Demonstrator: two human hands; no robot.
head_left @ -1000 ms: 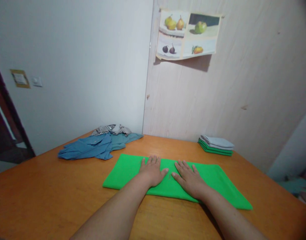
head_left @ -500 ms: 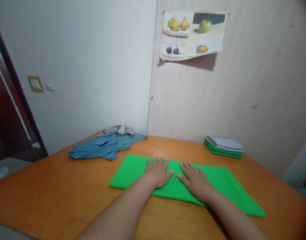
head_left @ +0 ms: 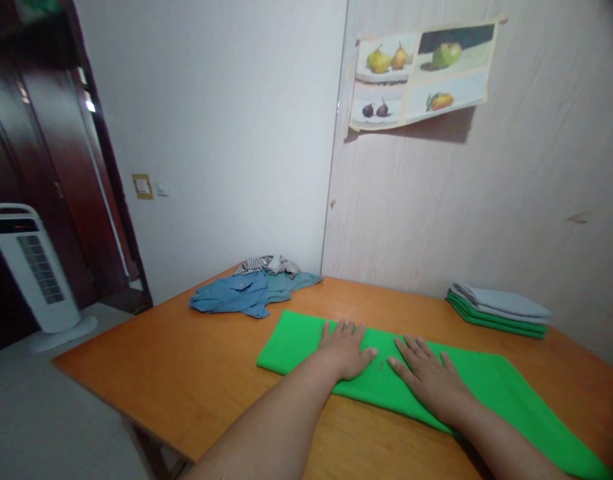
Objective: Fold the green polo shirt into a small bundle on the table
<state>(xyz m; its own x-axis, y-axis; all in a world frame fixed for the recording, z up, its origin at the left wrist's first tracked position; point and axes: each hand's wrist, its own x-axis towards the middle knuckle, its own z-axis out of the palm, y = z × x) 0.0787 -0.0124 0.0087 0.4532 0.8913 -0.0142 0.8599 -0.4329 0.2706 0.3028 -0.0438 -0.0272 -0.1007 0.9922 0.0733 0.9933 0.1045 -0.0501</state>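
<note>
A bright green cloth lies folded into a long flat strip on the wooden table, its right end slanting toward me. My left hand rests flat on its left-middle part, palm down, fingers spread. Beside it, my right hand also lies flat on the cloth with the fingers apart. A narrow strip of green shows between the two thumbs, with a small dull mark on it. Neither hand grips anything. My right forearm covers part of the cloth's near edge.
At the back left of the orange-brown table lies a crumpled heap of blue clothing with a striped garment. A folded stack of grey and green cloths sits at the back right. A white tower heater or fan stands on the floor.
The view has swung to the left, so everything appears shifted right and the white floor unit has come into sight. Both hands stay flat on the green cloth.
</note>
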